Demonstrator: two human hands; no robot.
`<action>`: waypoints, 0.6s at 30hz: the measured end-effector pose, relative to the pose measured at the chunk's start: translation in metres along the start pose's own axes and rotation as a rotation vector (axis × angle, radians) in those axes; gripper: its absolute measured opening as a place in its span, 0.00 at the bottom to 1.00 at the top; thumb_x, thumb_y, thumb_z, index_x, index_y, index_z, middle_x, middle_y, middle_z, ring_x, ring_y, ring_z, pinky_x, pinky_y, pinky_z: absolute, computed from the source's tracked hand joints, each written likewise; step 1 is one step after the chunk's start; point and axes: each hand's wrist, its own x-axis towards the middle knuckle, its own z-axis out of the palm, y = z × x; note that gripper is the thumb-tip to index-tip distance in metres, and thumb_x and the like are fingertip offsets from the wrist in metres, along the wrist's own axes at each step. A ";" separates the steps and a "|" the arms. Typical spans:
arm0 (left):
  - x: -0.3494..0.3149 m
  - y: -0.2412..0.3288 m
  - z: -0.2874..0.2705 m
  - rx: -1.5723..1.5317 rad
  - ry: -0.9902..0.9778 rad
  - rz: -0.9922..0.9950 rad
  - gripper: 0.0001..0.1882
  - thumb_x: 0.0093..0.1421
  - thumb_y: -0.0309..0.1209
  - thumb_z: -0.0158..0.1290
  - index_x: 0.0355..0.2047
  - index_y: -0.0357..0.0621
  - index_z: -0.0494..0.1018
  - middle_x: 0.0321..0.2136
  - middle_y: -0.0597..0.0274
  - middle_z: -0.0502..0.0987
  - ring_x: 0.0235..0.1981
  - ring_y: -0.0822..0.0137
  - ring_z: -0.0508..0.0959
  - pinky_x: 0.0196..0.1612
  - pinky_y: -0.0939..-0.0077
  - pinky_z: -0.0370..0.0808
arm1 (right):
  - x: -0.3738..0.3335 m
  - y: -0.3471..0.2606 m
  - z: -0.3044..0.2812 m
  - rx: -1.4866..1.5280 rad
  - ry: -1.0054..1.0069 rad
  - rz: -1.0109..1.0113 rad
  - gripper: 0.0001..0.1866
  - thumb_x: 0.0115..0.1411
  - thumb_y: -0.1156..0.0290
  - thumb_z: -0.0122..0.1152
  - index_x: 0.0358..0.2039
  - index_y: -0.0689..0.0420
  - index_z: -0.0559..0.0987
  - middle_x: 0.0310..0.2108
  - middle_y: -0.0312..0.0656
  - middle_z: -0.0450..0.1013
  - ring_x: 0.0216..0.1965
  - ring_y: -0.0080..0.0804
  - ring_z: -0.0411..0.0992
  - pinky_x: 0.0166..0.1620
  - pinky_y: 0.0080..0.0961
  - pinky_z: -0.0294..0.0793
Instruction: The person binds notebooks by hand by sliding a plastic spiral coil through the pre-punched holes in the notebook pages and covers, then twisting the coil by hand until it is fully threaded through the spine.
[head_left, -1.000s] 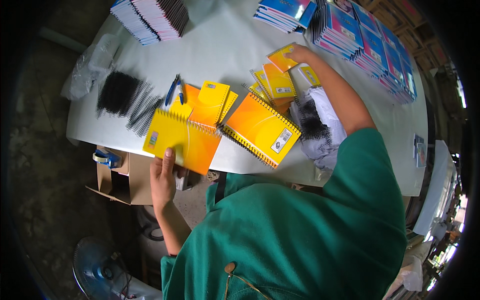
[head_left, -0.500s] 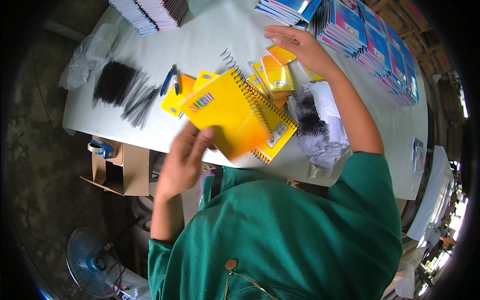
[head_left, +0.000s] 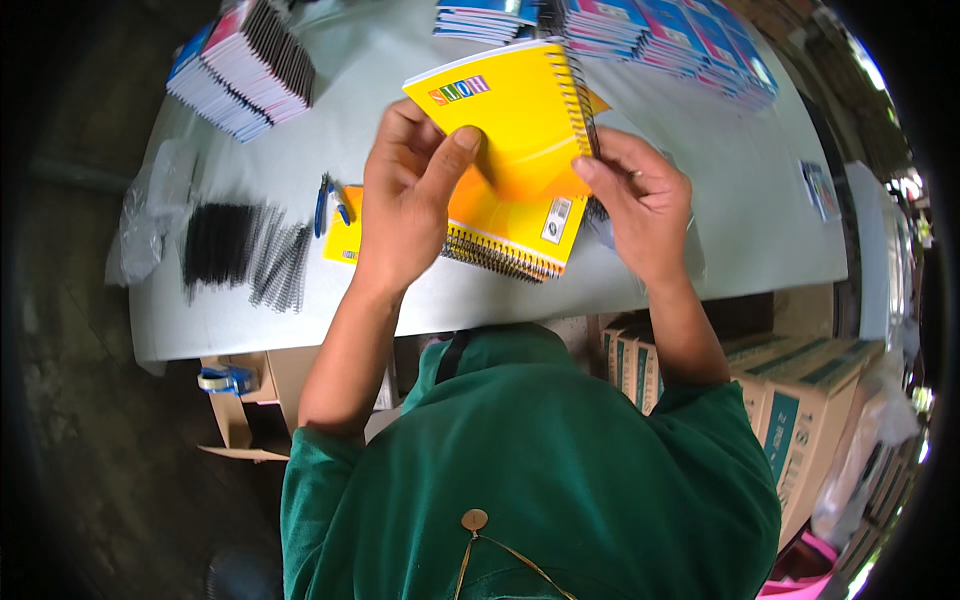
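A yellow spiral notebook [head_left: 515, 115] is held up over the table, its black wire coil along the right edge. My left hand [head_left: 415, 190] grips its lower left part, thumb on the cover. At the lower end of the coil, my right hand [head_left: 645, 195] pinches the notebook between thumb and fingers. More yellow spiral notebooks [head_left: 515, 225] lie beneath it, partly hidden. Blue-handled pliers or cutters [head_left: 328, 205] rest left of my left hand, beside another yellow notebook [head_left: 343, 235].
Loose black wire coils [head_left: 235, 245] lie at the table's left, near a clear plastic bag [head_left: 155, 220]. Notebook stacks [head_left: 240, 80] stand far left, with blue-covered stacks [head_left: 650, 35] far right. Below the edge are a blue tape dispenser [head_left: 228, 380] on an opened carton and cardboard boxes [head_left: 800, 420].
My left hand has raised the notebook, turning its coil more upright. My right hand has come down from the far side onto the coil edge. The view has shifted.
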 end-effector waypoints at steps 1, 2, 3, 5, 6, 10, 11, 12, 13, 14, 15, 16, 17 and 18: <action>0.001 -0.001 0.000 0.092 0.031 0.072 0.17 0.59 0.24 0.49 0.47 0.39 0.59 0.38 0.58 0.70 0.41 0.70 0.69 0.44 0.77 0.69 | -0.003 0.000 0.007 -0.222 0.158 -0.136 0.12 0.50 0.80 0.62 0.37 0.62 0.77 0.29 0.37 0.74 0.33 0.23 0.71 0.36 0.21 0.71; 0.002 -0.002 0.000 0.178 0.062 0.150 0.18 0.58 0.24 0.50 0.47 0.39 0.59 0.39 0.56 0.69 0.42 0.69 0.69 0.44 0.76 0.69 | -0.006 -0.002 0.008 -0.424 0.201 -0.299 0.12 0.49 0.80 0.62 0.37 0.60 0.78 0.28 0.36 0.74 0.32 0.25 0.71 0.34 0.22 0.71; 0.001 -0.001 -0.007 0.210 0.016 0.188 0.22 0.57 0.28 0.51 0.51 0.40 0.58 0.43 0.52 0.67 0.45 0.65 0.68 0.46 0.73 0.69 | -0.008 -0.003 0.009 -0.629 0.238 -0.458 0.13 0.47 0.81 0.63 0.37 0.59 0.78 0.28 0.36 0.74 0.30 0.27 0.70 0.33 0.23 0.70; -0.002 0.000 -0.020 0.090 -0.170 0.037 0.25 0.57 0.31 0.51 0.53 0.40 0.58 0.44 0.52 0.67 0.45 0.64 0.68 0.47 0.72 0.68 | -0.015 -0.003 0.015 -0.924 0.278 -0.660 0.16 0.43 0.80 0.64 0.35 0.55 0.79 0.27 0.34 0.72 0.27 0.33 0.68 0.30 0.27 0.68; -0.004 0.000 -0.026 0.032 -0.261 -0.037 0.26 0.57 0.33 0.51 0.54 0.40 0.57 0.44 0.51 0.68 0.45 0.63 0.68 0.48 0.72 0.67 | -0.021 0.002 0.018 -0.992 0.251 -0.665 0.15 0.43 0.79 0.64 0.34 0.54 0.79 0.27 0.33 0.72 0.28 0.32 0.67 0.31 0.26 0.67; -0.008 -0.058 -0.051 0.321 -0.207 -0.128 0.25 0.56 0.39 0.53 0.49 0.37 0.65 0.44 0.53 0.71 0.46 0.64 0.70 0.50 0.72 0.65 | -0.054 0.036 0.032 -1.175 0.120 -0.507 0.12 0.44 0.73 0.64 0.32 0.51 0.79 0.30 0.28 0.71 0.34 0.29 0.66 0.36 0.29 0.64; -0.013 -0.068 -0.051 0.408 -0.179 -0.066 0.23 0.55 0.39 0.54 0.46 0.36 0.67 0.43 0.53 0.71 0.45 0.64 0.70 0.49 0.72 0.66 | -0.064 0.039 0.036 -1.212 0.096 -0.451 0.11 0.45 0.72 0.64 0.32 0.51 0.79 0.31 0.28 0.71 0.35 0.28 0.66 0.37 0.29 0.64; -0.021 -0.074 -0.052 0.500 -0.141 -0.001 0.22 0.55 0.39 0.55 0.44 0.35 0.70 0.43 0.53 0.72 0.45 0.65 0.71 0.49 0.71 0.66 | -0.072 0.043 0.042 -1.238 0.067 -0.399 0.10 0.45 0.71 0.64 0.32 0.51 0.79 0.31 0.27 0.71 0.36 0.28 0.66 0.38 0.30 0.63; -0.027 -0.084 -0.052 0.406 -0.065 0.023 0.18 0.55 0.35 0.56 0.42 0.36 0.71 0.42 0.52 0.73 0.40 0.64 0.73 0.46 0.72 0.69 | -0.082 0.049 0.040 -1.211 0.019 -0.341 0.16 0.50 0.69 0.61 0.41 0.55 0.76 0.42 0.37 0.70 0.46 0.35 0.66 0.46 0.33 0.63; -0.032 -0.091 -0.052 0.370 -0.028 0.034 0.16 0.55 0.34 0.56 0.41 0.36 0.71 0.42 0.52 0.73 0.39 0.65 0.74 0.45 0.72 0.69 | -0.087 0.051 0.045 -1.154 0.145 -0.313 0.18 0.52 0.70 0.59 0.45 0.58 0.73 0.46 0.43 0.67 0.49 0.39 0.64 0.49 0.35 0.62; -0.036 -0.096 -0.052 0.334 0.007 0.044 0.15 0.55 0.32 0.56 0.40 0.36 0.72 0.41 0.53 0.73 0.38 0.66 0.74 0.44 0.73 0.70 | -0.090 0.052 0.051 -1.095 0.271 -0.284 0.20 0.54 0.70 0.56 0.48 0.60 0.70 0.50 0.48 0.65 0.52 0.44 0.62 0.52 0.36 0.60; -0.040 -0.102 -0.051 0.297 0.042 0.054 0.13 0.55 0.31 0.56 0.39 0.37 0.72 0.41 0.53 0.73 0.36 0.66 0.74 0.43 0.73 0.71 | -0.095 0.055 0.055 -1.033 0.396 -0.257 0.23 0.56 0.70 0.54 0.52 0.62 0.67 0.53 0.54 0.62 0.55 0.48 0.60 0.55 0.38 0.58; -0.042 -0.097 -0.046 0.343 0.064 0.128 0.09 0.54 0.28 0.56 0.35 0.37 0.73 0.39 0.55 0.74 0.34 0.68 0.74 0.42 0.74 0.72 | -0.102 0.064 0.055 -0.884 0.383 -0.074 0.27 0.60 0.71 0.47 0.58 0.66 0.55 0.59 0.62 0.50 0.60 0.57 0.50 0.60 0.42 0.50; -0.042 -0.096 -0.046 0.381 0.075 0.093 0.09 0.55 0.29 0.56 0.34 0.38 0.73 0.39 0.55 0.74 0.34 0.67 0.74 0.43 0.73 0.72 | -0.107 0.068 0.060 -0.799 0.411 -0.067 0.27 0.61 0.70 0.46 0.58 0.66 0.55 0.59 0.61 0.51 0.61 0.57 0.50 0.60 0.41 0.50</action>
